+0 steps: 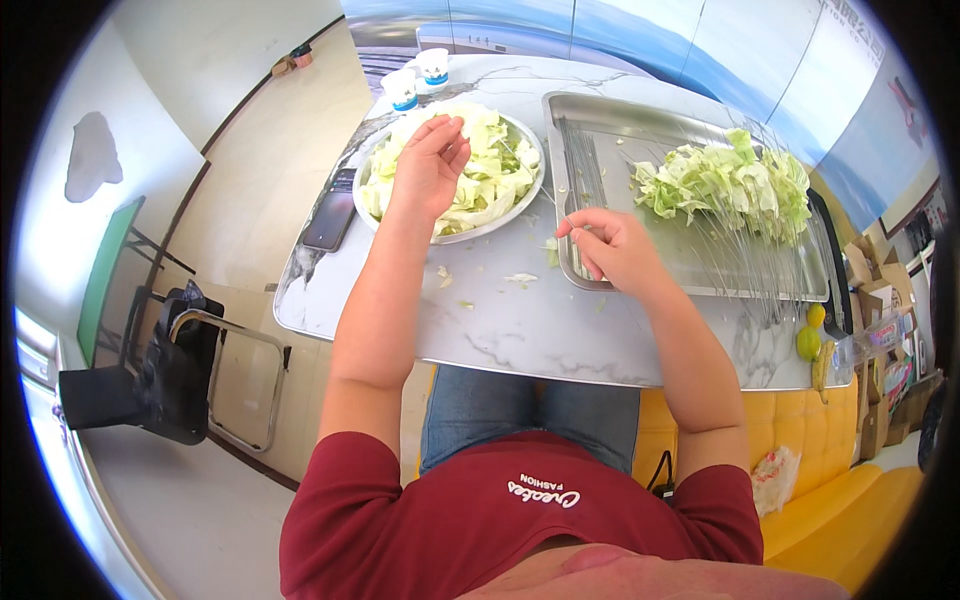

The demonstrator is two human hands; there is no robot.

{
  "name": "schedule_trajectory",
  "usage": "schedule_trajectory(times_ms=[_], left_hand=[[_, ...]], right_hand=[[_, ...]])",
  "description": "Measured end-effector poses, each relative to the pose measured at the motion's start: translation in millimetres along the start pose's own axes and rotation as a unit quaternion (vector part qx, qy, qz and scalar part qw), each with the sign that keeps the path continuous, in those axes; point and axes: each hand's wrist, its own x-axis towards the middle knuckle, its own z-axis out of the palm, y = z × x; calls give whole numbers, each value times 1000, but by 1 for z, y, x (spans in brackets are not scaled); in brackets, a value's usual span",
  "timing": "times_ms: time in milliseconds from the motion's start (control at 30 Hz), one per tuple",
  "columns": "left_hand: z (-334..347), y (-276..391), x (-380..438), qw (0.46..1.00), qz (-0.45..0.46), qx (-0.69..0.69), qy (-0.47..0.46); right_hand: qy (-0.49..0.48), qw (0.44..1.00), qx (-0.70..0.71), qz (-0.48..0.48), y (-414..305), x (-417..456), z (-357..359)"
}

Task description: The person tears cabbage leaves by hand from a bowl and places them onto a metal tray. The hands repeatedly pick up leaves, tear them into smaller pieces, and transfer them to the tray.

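Over a metal bowl (pixel 450 240) of torn cabbage leaves (pixel 495 184) is my left hand (pixel 435 161), with its fingers curled. Whether a leaf is between its fingertips I cannot tell. My right hand (pixel 607 244) pinches a thin metal skewer (pixel 550 196) at the near left corner of a steel tray (pixel 637 180). The skewer slants up and left towards the bowl, its far end among the leaves. Bare skewers (pixel 581 161) lie along the tray's left side. On the right side, several skewers threaded with cabbage (pixel 739 184) are heaped together, their bare ends pointing towards me.
A smartphone (pixel 331 214) lies left of the bowl. Two paper cups (pixel 400 90) stand behind it. Cabbage scraps (pixel 521 277) dot the marble-patterned table (pixel 525 330). Green and yellow fruit (pixel 808 343) and a banana (pixel 823 367) sit at the right edge, beside a plastic bottle (pixel 847 349).
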Motion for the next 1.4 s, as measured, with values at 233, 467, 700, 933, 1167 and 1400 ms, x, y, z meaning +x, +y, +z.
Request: schedule_trajectory(times_ms=[233, 467, 700, 933, 1167, 1400], left_hand=[[-3, -2, 2, 1000, -16, -3, -18], [9, -14, -10, 998, -14, 62, -30], [16, -14, -14, 997, 20, 76, -16], [17, -21, -14, 992, 91, 89, -22], [19, -27, -16, 989, 89, 112, -32], [32, -33, -30, 987, 23, 149, -50]], right_hand=[[7, 999, -12, -29, 3, 0, 4], [20, 999, -3, -44, 3, 0, 7], [16, 999, -10, -47, 3, 0, 6], [23, 999, -18, -43, 3, -1, 8], [30, 998, -26, -46, 4, -1, 10], [46, 998, -14, -38, 0, -1, 11]])
